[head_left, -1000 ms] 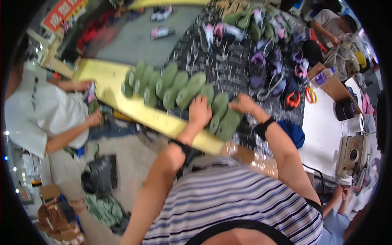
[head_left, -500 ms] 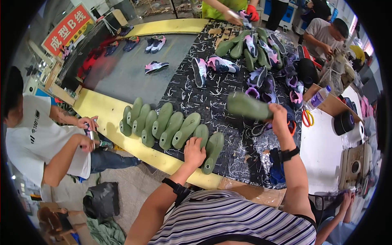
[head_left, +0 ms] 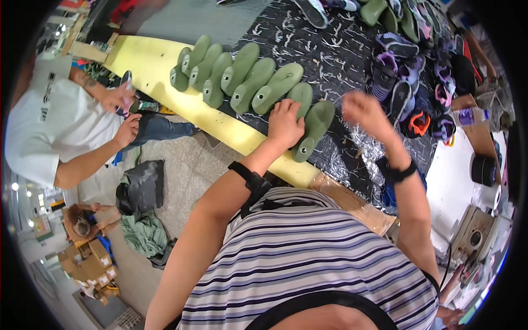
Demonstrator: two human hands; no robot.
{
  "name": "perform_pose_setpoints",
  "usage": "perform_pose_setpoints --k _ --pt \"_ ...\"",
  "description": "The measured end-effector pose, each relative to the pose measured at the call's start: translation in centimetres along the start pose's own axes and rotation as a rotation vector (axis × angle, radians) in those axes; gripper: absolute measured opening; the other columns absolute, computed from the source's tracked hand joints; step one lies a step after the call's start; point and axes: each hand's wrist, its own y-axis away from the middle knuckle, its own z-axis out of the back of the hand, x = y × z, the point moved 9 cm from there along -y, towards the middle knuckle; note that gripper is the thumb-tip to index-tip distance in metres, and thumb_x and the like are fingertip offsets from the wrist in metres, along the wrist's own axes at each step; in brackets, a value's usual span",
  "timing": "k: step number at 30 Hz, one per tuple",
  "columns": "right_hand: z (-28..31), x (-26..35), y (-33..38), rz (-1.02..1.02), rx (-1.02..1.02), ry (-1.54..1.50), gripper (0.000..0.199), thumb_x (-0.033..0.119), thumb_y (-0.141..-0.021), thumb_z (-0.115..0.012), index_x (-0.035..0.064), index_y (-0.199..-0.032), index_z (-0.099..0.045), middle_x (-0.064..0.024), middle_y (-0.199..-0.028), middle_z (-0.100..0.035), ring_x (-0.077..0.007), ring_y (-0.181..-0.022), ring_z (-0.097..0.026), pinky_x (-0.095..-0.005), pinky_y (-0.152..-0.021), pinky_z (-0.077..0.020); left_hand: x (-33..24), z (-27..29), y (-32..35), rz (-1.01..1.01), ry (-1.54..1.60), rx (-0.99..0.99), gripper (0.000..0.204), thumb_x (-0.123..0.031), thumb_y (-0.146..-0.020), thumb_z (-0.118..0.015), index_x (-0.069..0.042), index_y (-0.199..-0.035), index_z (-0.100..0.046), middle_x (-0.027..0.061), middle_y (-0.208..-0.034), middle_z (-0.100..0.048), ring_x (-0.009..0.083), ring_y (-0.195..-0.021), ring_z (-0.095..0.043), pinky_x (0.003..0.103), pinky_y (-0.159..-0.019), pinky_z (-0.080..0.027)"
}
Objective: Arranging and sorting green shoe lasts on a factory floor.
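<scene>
A slanted row of green shoe lasts (head_left: pixel 278 88) lies along the near edge of the table. Over the lower end of the second last from the right (head_left: pixel 300 98), my left hand (head_left: pixel 286 124) has its fingers curled round it. The rightmost last (head_left: pixel 316 129) lies just beside that hand. My right hand (head_left: pixel 367 114) is raised over the black table cover to the right of the row. Motion smears its fingers, and no last shows in it. Purple and grey shoes (head_left: pixel 393 77) lie close beyond it.
Yellow boarding (head_left: pixel 159 63) edges the black-covered table (head_left: pixel 324 60). More shoes and green lasts (head_left: pixel 377 11) are heaped at the far right. A bottle (head_left: pixel 472 115) lies by a cardboard box at right. On the left, a person in a white shirt (head_left: pixel 41 118) handles a shoe.
The last that was in my right hand is no longer seen there. That hand has come nearer and lower toward the row. My left hand stays on its last; the view has tilted downward.
</scene>
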Motion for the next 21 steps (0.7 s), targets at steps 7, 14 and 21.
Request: perform_pose_setpoints --k 7,14,21 --pt "-12.8 -4.1 8.7 -0.200 0.199 0.089 0.055 0.032 -0.083 -0.071 -0.0066 -0.113 -0.046 -0.0147 -0.082 -0.062 -0.0244 -0.075 -0.063 -0.0354 -0.070 -0.0508 -0.9 0.5 0.9 -0.061 -0.130 0.001 0.031 -0.011 -0.075 -0.063 -0.002 -0.104 -0.058 0.0149 -0.107 -0.054 0.0359 -0.100 -0.054 0.044 -0.086 -0.047" --pt "-14.6 -5.1 3.1 0.082 0.059 -0.015 0.055 0.040 -0.082 -0.069 -0.0055 -0.110 -0.057 -0.0247 -0.095 -0.065 -0.0373 -0.091 -0.064 -0.0433 -0.078 -0.0490 -2.7 0.1 -2.5 -0.317 -0.135 0.139 0.030 -0.015 -0.078 -0.061 -0.003 -0.106 -0.062 0.0175 -0.103 -0.061 0.0364 -0.094 -0.058 0.046 -0.082 -0.048" --pt "-13.9 -2.9 4.0 -0.066 0.102 0.240 0.051 0.043 -0.083 -0.066 -0.0056 -0.095 -0.057 -0.0270 -0.089 -0.064 -0.0416 -0.087 -0.063 -0.0445 -0.074 -0.0495 -0.1 3.3 -2.6 -0.293 0.182 0.006 0.022 -0.012 -0.086 -0.058 0.000 -0.103 -0.064 0.0179 -0.103 -0.063 0.0370 -0.095 -0.060 0.043 -0.082 -0.049"
